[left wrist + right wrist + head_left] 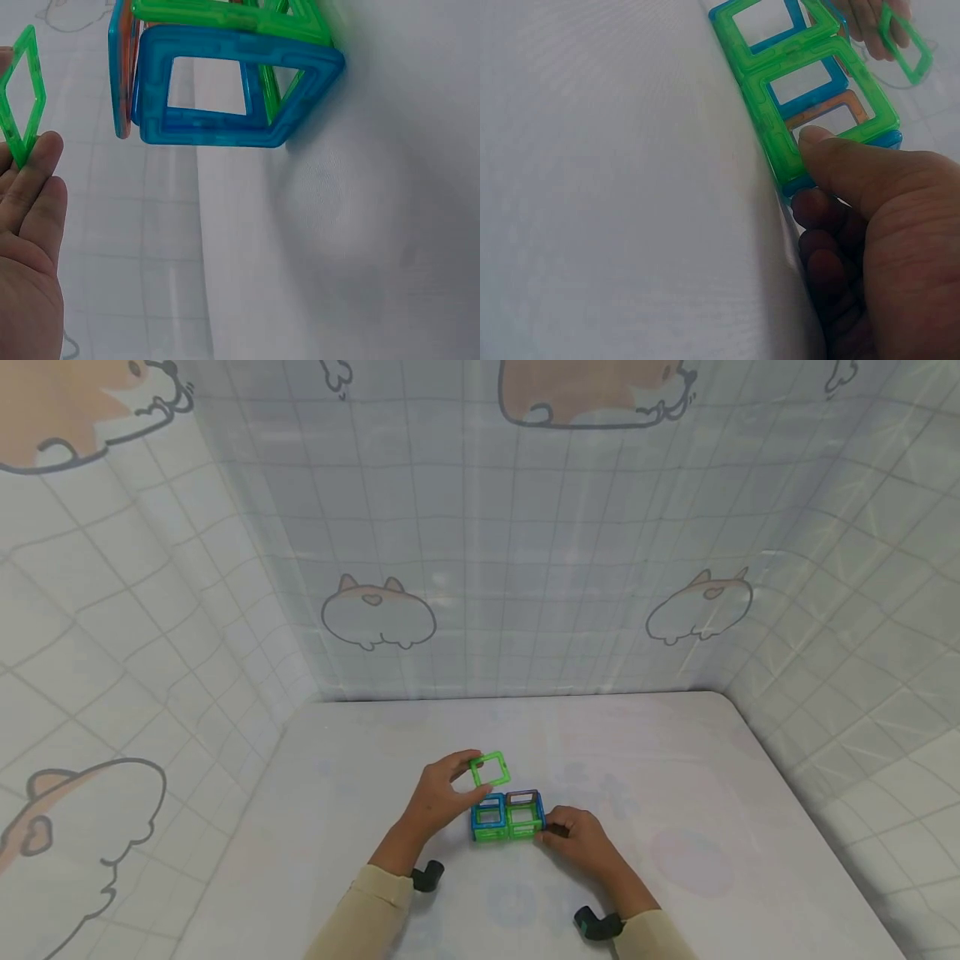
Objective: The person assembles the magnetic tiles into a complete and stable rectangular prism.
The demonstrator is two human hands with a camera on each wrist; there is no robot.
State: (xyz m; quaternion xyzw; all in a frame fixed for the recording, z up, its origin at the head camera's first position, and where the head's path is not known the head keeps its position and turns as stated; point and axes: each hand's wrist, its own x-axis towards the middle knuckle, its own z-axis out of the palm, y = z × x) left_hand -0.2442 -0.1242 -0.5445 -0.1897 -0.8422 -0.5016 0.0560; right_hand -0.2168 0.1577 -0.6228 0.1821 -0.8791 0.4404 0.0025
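My left hand (439, 795) pinches a green square magnetic tile (504, 778) between thumb and fingers, held in the air above the left part of a small structure. This structure (490, 837) stands on the table, made of green, blue and orange-brown open-frame magnetic tiles joined as two boxes side by side. In the left wrist view a blue side tile (217, 137) of it faces the camera, apart from the held tile. My right hand (587, 842) grips the structure's right end; the right wrist view shows its thumb over a green front tile (761, 120) and the other fingers curled beneath.
The white table (360, 735) has a faint printed pattern. A light curtain (480, 660) with grid lines and cartoon dogs hangs behind it and along both sides. Each wrist wears a black camera mount (429, 877).
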